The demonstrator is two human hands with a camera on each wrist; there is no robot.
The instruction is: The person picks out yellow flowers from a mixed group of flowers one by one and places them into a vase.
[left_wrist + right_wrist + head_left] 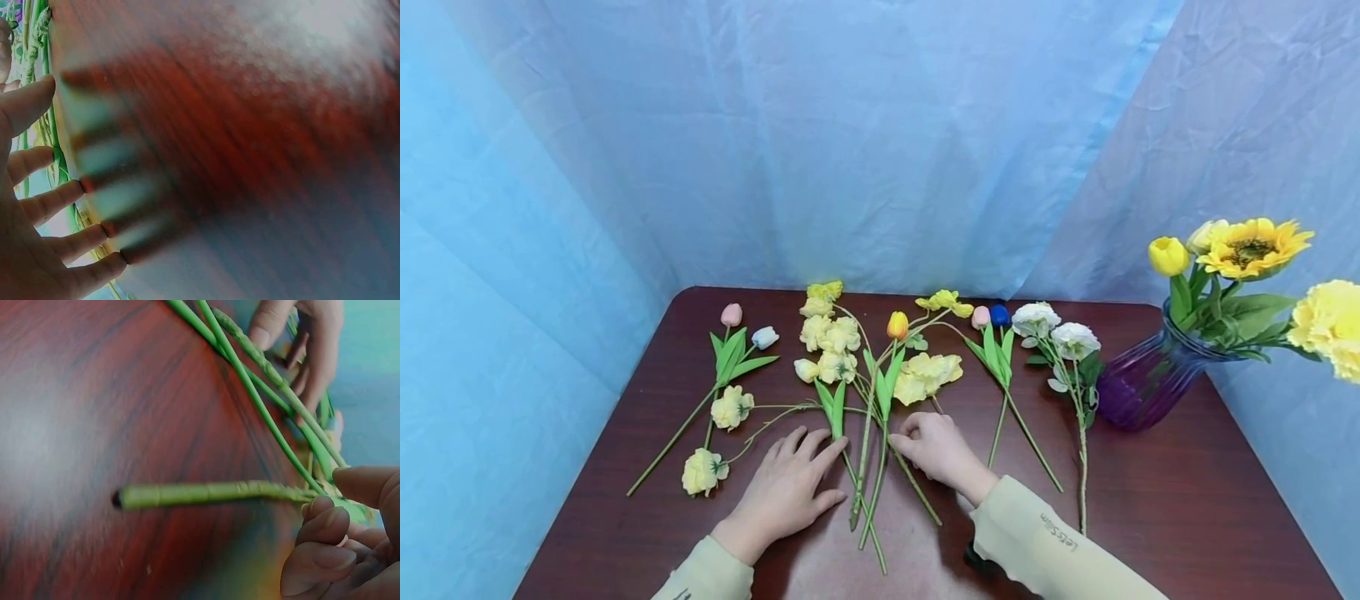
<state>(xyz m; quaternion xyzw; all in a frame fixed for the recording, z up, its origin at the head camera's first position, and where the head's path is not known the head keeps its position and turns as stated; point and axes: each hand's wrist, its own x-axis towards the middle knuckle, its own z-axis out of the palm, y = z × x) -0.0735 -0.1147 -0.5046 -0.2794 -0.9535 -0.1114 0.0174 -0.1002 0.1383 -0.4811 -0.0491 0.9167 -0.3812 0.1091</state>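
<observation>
My left hand (790,487) lies over the table with its fingers spread, index fingertip right at the leaves of a pale tulip (807,370). To its right, my right hand (936,450) has curled fingers beside the crossing stems. In the right wrist view, green tulip stems (262,419) and a thick, cut-ended stem (194,494) run to its thumb and fingertips; I cannot tell whether it pinches one. An orange tulip (897,325) stands out among the yellow flower sprays (841,335) in the middle. One yellow bloom (927,377) sits just beyond my right hand.
At the left lie a pink tulip (731,314) and a light blue tulip (765,337), near yellow blooms (703,472). Rightward are a pink-and-blue tulip pair (998,315), white flowers (1075,340) and a tilted purple glass vase (1138,387) holding a sunflower (1251,250). Blue cloth surrounds the table (1180,500).
</observation>
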